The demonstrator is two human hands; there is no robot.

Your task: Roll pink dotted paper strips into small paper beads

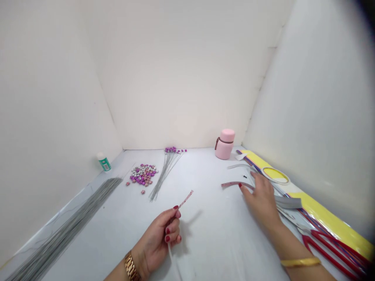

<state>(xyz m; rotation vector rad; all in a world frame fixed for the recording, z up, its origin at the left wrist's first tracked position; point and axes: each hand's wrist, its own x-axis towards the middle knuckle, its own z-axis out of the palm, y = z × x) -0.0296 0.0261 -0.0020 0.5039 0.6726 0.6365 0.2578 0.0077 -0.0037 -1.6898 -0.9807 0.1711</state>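
Note:
My left hand (164, 238), low in the middle, is closed in a pinch on a narrow pink patterned paper strip (185, 198). One end points up and to the right past the fingertips, and a pale length hangs below the hand. Over at the right, my right hand (262, 199) reaches across the table with thumb and fingers apart. Its thumb is at another pink patterned strip (231, 184) lying flat; whether it presses on it I cannot tell. Grey paper strips (288, 202) lie beside and partly under this hand.
Scissors with red handles (328, 246), yellow sheets (331, 222) and a tape roll (275, 175) line the right side. A pink flask (225, 144) stands behind. Leftward are folded paper stars (143, 174), star-tipped wires (166, 171), a wire bundle (73, 222) and a glue stick (104, 162).

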